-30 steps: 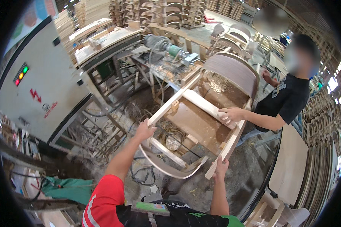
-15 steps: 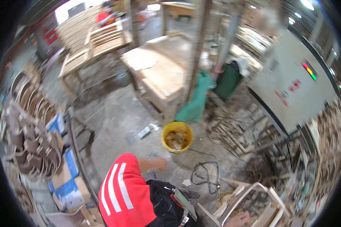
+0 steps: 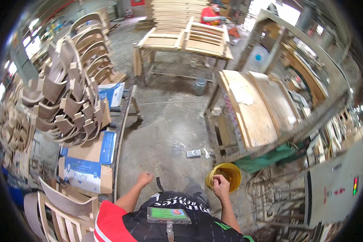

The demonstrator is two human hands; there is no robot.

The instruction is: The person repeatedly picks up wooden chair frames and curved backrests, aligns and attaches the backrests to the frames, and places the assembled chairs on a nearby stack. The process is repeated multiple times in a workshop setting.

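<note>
Concrete floor (image 3: 161, 133) beneath yellow bucket (image 3: 236, 171). Stacked curved wooden frames (image 3: 74, 105) well left of bucket, farther off. Wooden worktop (image 3: 246, 117) just beyond bucket, slightly right. Grey control cabinet (image 3: 332, 193), lights lit, right of bucket. Blue-and-brown cardboard boxes (image 3: 82, 173) well to bucket's left. Green cloth (image 3: 266, 159) hangs just right of bucket, beyond it. Bucket holds brownish scraps, too small to identify. Right hand (image 3: 220, 186) overlaps bucket's near-left rim; contact unclear; grip narrow, fingers curled. Left hand (image 3: 145, 178) left of bucket, apart; grip narrow, loosely curled.
</note>
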